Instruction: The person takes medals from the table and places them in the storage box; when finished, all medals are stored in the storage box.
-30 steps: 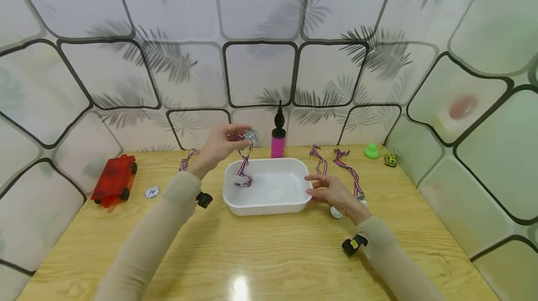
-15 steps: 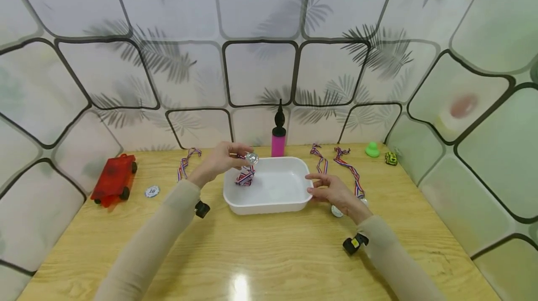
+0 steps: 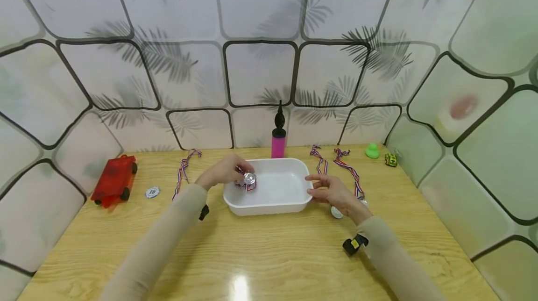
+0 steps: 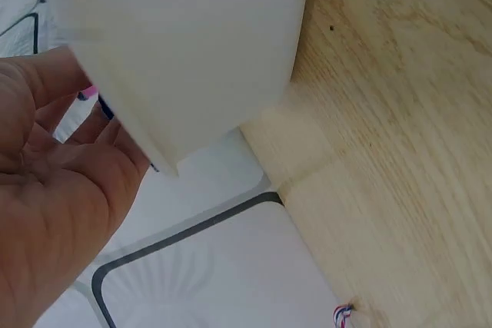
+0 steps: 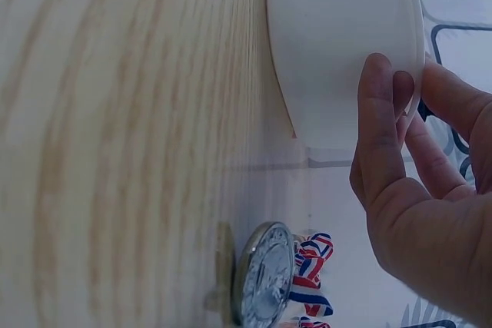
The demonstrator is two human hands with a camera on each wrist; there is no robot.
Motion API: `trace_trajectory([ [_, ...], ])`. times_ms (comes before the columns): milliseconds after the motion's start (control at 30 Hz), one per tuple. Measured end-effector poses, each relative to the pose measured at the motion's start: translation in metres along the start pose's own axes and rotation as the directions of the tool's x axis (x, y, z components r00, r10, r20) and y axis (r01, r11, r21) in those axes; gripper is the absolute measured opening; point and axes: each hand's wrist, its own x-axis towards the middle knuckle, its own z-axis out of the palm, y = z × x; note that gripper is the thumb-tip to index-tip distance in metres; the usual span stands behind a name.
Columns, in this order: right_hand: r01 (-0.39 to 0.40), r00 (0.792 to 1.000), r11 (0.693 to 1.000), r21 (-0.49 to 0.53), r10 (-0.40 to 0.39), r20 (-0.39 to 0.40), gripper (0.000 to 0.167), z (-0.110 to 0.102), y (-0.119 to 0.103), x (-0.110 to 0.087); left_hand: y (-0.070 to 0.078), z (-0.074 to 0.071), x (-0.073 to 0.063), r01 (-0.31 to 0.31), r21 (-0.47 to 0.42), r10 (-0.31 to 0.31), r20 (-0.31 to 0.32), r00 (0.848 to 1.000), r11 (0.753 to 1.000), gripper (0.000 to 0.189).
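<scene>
Over the left end of a white plastic tray (image 3: 269,208), my left hand (image 3: 224,171) holds a silver medal (image 3: 250,178) near its disc. Its striped ribbon (image 3: 251,186) hangs bunched inside the tray. In the left wrist view, the tray wall (image 4: 184,44) hides the medal and the fingertips. My right hand (image 3: 334,194) grips the tray's right rim, with fingers on both sides of it in the right wrist view. Just below that hand, another silver medal (image 5: 264,276) lies on the table.
Two striped ribbons (image 3: 348,168) lie at right, a second medal disc (image 3: 364,203) partly hidden by the wrist. Another ribbon (image 3: 181,172) lies left. Around stand a pink pump (image 3: 278,146), green duck (image 3: 371,151), small yellow car (image 3: 390,160), red toy car (image 3: 114,179) and round chip (image 3: 152,192).
My left hand has come down with the medal from above the tray's back rim into the tray's left end. The ribbon has bunched up beneath it. My right hand stays at the rim.
</scene>
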Motion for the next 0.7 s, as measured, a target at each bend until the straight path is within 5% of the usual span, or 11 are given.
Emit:
trace_trajectory([
  [233, 0.001, 1.0, 1.0, 0.004, -0.001, -0.008, 0.053, 0.002, 0.001, -0.003, 0.0, 0.009, 0.008, -0.098, 0.206, 0.084, 0.079, 0.993, 0.974, 0.026],
  [500, -0.002, 1.0, 1.0, 0.001, 0.002, -0.005, 0.053, 0.002, 0.001, -0.003, 0.002, 0.022, 0.018, 0.02, 0.318, -0.04, 0.057, 0.998, 0.948, 0.034],
  [700, -0.003, 1.0, 1.0, -0.009, 0.003, -0.008, 0.053, 0.003, 0.0, -0.003, 0.001, 0.027, 0.022, -0.005, 0.384, -0.021, 0.063, 0.998, 0.923, 0.037],
])
